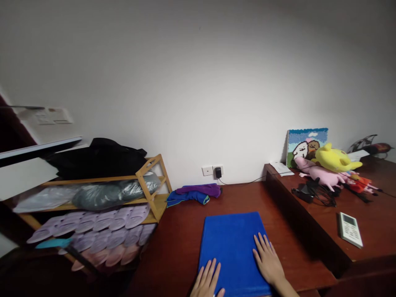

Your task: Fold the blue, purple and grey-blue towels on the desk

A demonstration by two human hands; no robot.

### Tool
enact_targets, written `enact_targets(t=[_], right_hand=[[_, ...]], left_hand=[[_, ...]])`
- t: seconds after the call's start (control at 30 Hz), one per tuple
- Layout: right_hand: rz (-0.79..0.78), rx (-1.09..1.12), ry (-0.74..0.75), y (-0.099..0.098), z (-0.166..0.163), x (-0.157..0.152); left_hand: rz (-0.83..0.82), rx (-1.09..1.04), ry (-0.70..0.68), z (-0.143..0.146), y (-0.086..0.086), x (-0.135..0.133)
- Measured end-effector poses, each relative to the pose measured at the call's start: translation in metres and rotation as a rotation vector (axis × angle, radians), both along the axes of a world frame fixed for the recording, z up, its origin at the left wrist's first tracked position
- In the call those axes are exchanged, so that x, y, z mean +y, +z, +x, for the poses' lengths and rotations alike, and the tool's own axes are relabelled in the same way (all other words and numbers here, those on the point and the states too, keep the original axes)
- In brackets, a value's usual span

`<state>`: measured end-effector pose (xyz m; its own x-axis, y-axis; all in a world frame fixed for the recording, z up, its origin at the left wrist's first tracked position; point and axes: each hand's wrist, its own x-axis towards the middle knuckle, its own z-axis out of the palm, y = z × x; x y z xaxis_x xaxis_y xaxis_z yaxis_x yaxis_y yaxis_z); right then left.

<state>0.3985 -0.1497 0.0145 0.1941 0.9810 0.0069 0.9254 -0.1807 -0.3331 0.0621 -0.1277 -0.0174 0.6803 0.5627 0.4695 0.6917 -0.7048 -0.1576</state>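
Note:
A flat blue cloth (233,243), rectangular with straight edges, lies on the reddish-brown wooden table (173,247). At its lower left, my left hand (208,281) rests with the fingers stretched out, partly cut off by the bottom of the view. My right hand (267,260) lies flat over the right edge of the cloth, fingers extended. Neither hand grips anything. Behind the cloth, near the wall, a crumpled blue cloth (188,197) and a purple cloth (202,189) lie bunched together.
Left stands a wooden rack (157,198) with slippers (117,220) and a black bag (102,159). On a higher surface at right are a yellow plush toy (334,159), a pink plush toy (320,172), black cables (324,196) and a white remote (350,231). A plugged-in adapter (218,172) trails a cord.

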Motion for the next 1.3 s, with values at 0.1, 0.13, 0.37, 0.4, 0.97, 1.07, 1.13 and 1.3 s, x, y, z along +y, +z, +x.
enact_targets(t=[0.1,0.13,0.37,0.4,0.97,1.07,1.13,1.3], right_hand=[[0.077,-0.039,-0.065,-0.004,-0.001,-0.013],[0.097,-0.050,-0.089,-0.008,-0.001,-0.019],[0.107,-0.034,-0.047,-0.037,0.006,-0.047],[0.105,-0.031,-0.039,-0.040,0.008,-0.048],[-0.008,0.033,-0.068,-0.016,0.013,-0.032],[-0.009,0.042,-0.057,-0.001,0.015,-0.007],[-0.032,0.052,-0.050,0.001,0.016,0.008],[0.052,0.082,-0.052,-0.021,0.020,0.019]], left_hand=[[0.084,-0.005,-0.054,-0.020,0.005,-0.001],[0.081,-0.018,-0.056,-0.018,0.013,-0.001],[-0.377,-0.104,-0.086,0.141,0.071,-0.009],[-0.444,-0.108,-0.106,0.166,0.070,-0.011],[-0.361,-0.230,0.607,0.025,0.001,0.000],[-0.386,-0.241,0.593,0.024,-0.002,-0.003],[-0.403,-0.244,0.598,0.023,0.002,-0.001],[-0.338,-0.290,0.481,0.063,0.035,0.017]])
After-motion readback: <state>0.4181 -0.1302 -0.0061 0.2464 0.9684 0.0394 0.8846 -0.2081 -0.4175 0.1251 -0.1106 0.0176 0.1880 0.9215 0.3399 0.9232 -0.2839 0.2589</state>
